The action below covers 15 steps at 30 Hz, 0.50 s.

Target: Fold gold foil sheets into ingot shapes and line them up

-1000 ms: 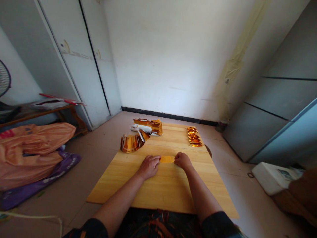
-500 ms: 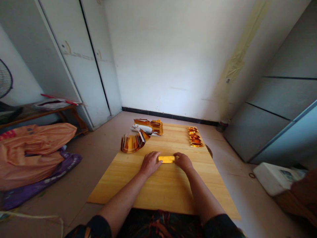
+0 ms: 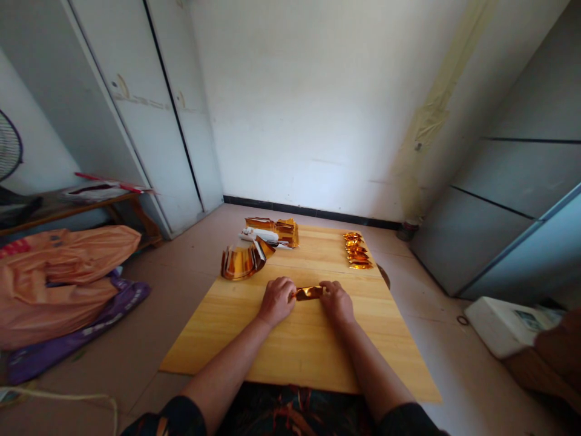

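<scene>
From where I stand, everything hangs on the short gold foil strip (image 3: 309, 293) just below the middle of the frame, caught between the person's two hands. Its long axis runs across the frame, left to right, the right end a touch higher. It lies directly to the right of the left hand (image 3: 278, 300) and directly to the left of the right hand (image 3: 337, 301). Neither hand is nearer: each is at one end, with only the creased, shiny middle bare. I can't tell whether the strip rests on the pale wooden worktop (image 3: 308, 357) or is held just clear of it.

The left hand is nearly closed, back upward, fingers bent, pinching the left end. The right hand is curled too, its fingertips closed around the right end; its thumb is too hidden for me to read. Both forearms reach up from the bottom corners and slant inward, wrists low over the board.

Beyond the left hand, towards the centre left, sits a curved stack of gold sheets (image 3: 240, 261), with another gold stack (image 3: 287, 230) and a white roll (image 3: 261, 235) behind it. A row of folded gold pieces (image 3: 357, 251) lies right of centre, up beyond the right hand.
</scene>
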Available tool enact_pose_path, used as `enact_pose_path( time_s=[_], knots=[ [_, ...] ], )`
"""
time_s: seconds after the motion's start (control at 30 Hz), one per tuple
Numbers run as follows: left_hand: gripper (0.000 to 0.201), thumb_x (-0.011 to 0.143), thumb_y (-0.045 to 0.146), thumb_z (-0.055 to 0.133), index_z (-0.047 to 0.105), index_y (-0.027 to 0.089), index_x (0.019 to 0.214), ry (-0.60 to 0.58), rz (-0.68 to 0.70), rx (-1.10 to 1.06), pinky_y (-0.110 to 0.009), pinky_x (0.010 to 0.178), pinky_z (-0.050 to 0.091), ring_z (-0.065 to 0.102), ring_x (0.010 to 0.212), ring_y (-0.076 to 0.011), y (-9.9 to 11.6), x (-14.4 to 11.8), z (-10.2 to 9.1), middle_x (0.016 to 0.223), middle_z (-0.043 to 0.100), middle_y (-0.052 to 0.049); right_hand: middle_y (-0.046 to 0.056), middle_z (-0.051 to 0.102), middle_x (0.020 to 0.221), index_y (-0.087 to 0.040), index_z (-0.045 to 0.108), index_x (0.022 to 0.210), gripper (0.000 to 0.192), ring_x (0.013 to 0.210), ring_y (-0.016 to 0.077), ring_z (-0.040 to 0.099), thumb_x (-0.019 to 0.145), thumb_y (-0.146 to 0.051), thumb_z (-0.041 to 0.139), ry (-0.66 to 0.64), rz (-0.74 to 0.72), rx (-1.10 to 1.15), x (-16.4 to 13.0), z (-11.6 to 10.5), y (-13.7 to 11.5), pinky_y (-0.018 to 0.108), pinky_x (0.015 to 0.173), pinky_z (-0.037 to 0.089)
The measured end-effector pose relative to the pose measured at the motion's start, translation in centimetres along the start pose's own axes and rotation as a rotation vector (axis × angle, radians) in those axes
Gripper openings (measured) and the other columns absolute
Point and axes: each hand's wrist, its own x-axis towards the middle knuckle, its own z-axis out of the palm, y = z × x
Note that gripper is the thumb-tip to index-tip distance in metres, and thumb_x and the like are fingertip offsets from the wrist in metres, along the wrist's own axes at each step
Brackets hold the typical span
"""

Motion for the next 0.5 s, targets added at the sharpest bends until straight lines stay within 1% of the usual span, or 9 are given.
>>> enact_pose_path(
  time_s=[0.2,0.37,0.43,0.5],
  knots=[
    [0.011,0.074,0.009,0.052,0.054,0.020,0.073,0.028,0.053,0.019,-0.032,0.079,0.035,0.052,0.088,-0.0187,0.1,-0.2,0.1,0.086,0.059,-0.004,0.001,0.056,0.119,-0.028,0.058,0.117,0.039,0.085,0.0118,0.061,0.080,-0.017,0.055,0.053,-0.107,0.022,-1.2,-0.6,-0.1,0.018,0.068,0.044],
    [0.011,0.074,0.009,0.051,0.054,0.020,0.071,-0.015,0.085,0.080,-0.033,0.076,0.034,0.050,0.082,-0.0189,0.1,-0.3,0.3,0.078,0.058,-0.003,0.003,0.049,0.130,-0.028,0.057,0.119,0.042,0.082,0.0108,0.060,0.079,-0.014,0.053,0.092,-0.187,-0.010,-1.7,-0.7,-0.3,0.018,0.064,0.045],
    [0.011,0.073,0.009,0.051,0.054,0.020,0.071,-0.037,0.105,0.082,-0.033,0.076,0.033,0.050,0.082,-0.0190,0.2,-0.3,0.3,0.080,0.060,-0.003,0.003,0.050,0.129,-0.028,0.059,0.116,0.043,0.087,0.0121,0.059,0.078,-0.011,0.053,0.122,-0.265,-0.009,-1.9,-0.6,-0.4,0.019,0.066,0.045],
    [0.012,0.071,0.008,0.051,0.053,0.020,0.072,-0.056,0.122,0.077,-0.033,0.075,0.033,0.050,0.084,-0.0194,0.2,-0.2,0.2,0.082,0.061,-0.003,0.003,0.057,0.119,-0.026,0.065,0.105,0.033,0.092,0.0144,0.057,0.079,-0.010,0.052,0.148,-0.374,-0.008,-1.9,-0.5,-0.5,0.021,0.072,0.045]
  ],
)
